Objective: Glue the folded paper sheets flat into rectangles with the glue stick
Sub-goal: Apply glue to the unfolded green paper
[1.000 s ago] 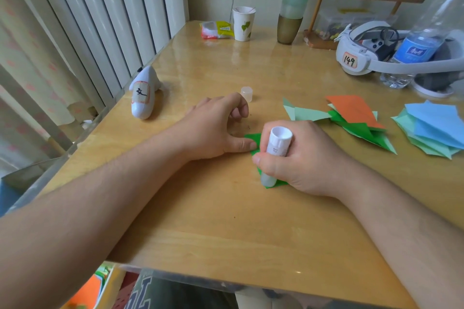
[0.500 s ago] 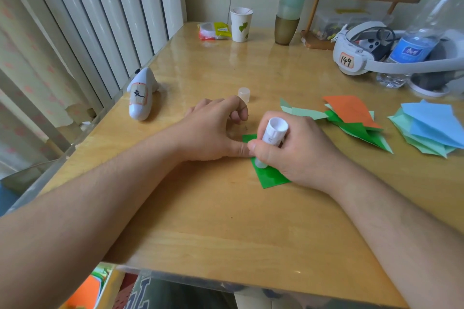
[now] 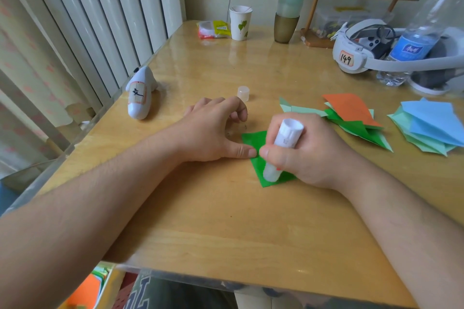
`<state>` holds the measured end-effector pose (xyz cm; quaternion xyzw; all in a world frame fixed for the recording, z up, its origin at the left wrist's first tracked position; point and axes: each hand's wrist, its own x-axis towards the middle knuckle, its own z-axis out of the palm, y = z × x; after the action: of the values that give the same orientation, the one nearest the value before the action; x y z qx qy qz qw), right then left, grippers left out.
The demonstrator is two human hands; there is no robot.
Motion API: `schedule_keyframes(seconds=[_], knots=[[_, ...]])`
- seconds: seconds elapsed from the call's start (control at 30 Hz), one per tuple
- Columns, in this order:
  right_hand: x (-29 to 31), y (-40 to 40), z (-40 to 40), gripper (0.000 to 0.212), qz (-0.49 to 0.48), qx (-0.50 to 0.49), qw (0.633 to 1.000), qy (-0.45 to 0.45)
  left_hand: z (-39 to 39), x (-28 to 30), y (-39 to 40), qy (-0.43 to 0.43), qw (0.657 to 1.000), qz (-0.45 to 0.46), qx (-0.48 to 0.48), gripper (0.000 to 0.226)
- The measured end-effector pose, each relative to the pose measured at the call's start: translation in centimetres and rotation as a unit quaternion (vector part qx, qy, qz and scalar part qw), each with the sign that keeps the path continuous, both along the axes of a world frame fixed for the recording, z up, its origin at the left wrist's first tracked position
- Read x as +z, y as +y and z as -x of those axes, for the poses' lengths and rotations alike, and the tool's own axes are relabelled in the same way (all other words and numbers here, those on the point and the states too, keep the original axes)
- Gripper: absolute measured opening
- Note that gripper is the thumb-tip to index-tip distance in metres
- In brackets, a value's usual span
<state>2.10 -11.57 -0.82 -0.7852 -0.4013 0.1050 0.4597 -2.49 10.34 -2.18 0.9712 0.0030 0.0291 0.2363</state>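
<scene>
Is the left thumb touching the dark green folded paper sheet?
Touching. The head view shows the left hand with its thumb tip lying on the dark green folded paper sheet's left edge.

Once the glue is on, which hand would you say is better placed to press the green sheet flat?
Probably the left hand: it holds nothing, and its thumb already rests on the green sheet. The right hand is busy gripping the glue stick.

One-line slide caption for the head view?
Right hand rubs white glue stick on green folded paper; left hand thumb pins its edge.
</scene>
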Motion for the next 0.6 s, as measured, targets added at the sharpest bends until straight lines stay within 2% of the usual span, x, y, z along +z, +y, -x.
schedule_keyframes(seconds=[0.07, 0.13, 0.27, 0.53, 0.6], knots=[[0.0, 0.1, -0.4, 0.023, -0.028, -0.047, 0.998, -0.012, 0.0, 0.0, 0.0, 0.001, 1.000, 0.000, 0.002, 0.060], [-0.2, 0.2, -0.4, 0.025, -0.015, -0.071, 0.996, -0.044, 0.0, 0.0, 0.0, 0.001, 1.000, 0.003, 0.000, 0.060], [-0.6, 0.6, 0.1, 0.028, 0.040, -0.057, 0.993, -0.090, 0.0, 0.0, -0.2, -0.001, 1.000, 0.004, 0.001, 0.060], [-0.3, 0.5, 1.0, 0.027, 0.059, 0.001, 0.996, -0.068, 0.0, -0.1, -0.1, 0.006, 1.000, 0.007, 0.003, 0.060], [-0.3, 0.5, 0.9, 0.026, 0.027, -0.004, 0.999, -0.040, 0.1, 0.0, -0.1, 0.006, 1.000, 0.009, 0.001, 0.059]])
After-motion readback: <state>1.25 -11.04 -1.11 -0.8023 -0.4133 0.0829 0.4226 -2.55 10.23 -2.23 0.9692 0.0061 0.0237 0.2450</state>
